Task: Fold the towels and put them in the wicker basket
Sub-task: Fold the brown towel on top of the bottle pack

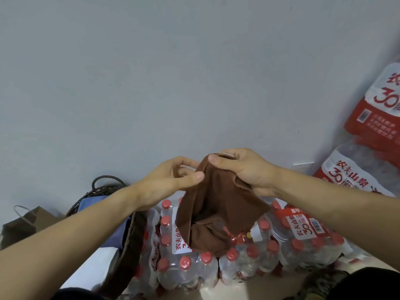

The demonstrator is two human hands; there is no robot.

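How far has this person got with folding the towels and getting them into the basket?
Partly done, it seems: a blue cloth, possibly a towel, already lies in the dark wicker basket. In hand now is a brown towel, held up over the shrink-wrapped water bottles, pinched by the left hand and gripped by the right hand. It hangs unfolded, so folding and placing remain.

Open air above — bottle packs (216, 252) crowd beside the basket (129, 234).

Shrink-wrapped packs of red-capped water bottles (216, 256) cover the floor. More packs (376, 131) lean stacked against the right wall. A brown paper bag (23, 224) stands at left.
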